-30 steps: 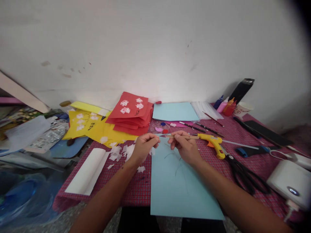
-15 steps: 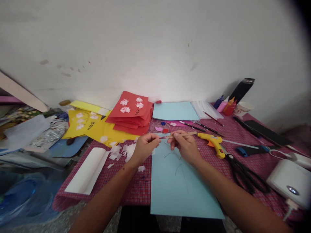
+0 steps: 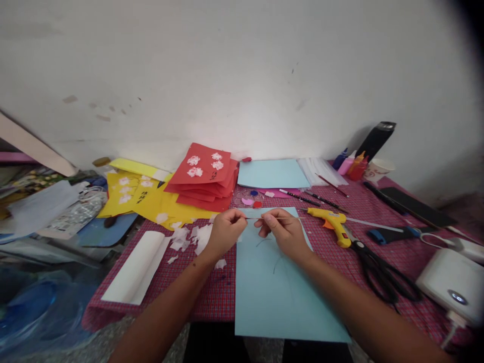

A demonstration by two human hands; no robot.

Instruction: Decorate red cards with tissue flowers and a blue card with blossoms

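Note:
My left hand [image 3: 227, 231] is closed in a pinch over the top of a light blue sheet [image 3: 272, 297]. It grips the left end of a thin tan strip [image 3: 293, 218], seen almost edge-on; whether it is paper or wood I cannot tell. Between thumb and fingers, my right hand [image 3: 284, 233] pinches the same strip farther right, and its end sticks out past the knuckles. A few thin curved dark lines show on the blue sheet below the hands. Just right of the right hand lies a yellow glue gun [image 3: 328, 220].
Torn white paper bits [image 3: 180, 238] and a folded white sheet [image 3: 134, 267] lie at left. Behind are red cards [image 3: 204, 166], yellow cards [image 3: 151, 199] and blue sheets [image 3: 272, 173]. Black-handled scissors [image 3: 378, 272], paint bottles [image 3: 351, 164] and a white device [image 3: 454, 285] stand or lie right.
The strip has turned from showing its flat face to nearly edge-on between my fingers. My right hand has shifted slightly downward; the left has barely moved.

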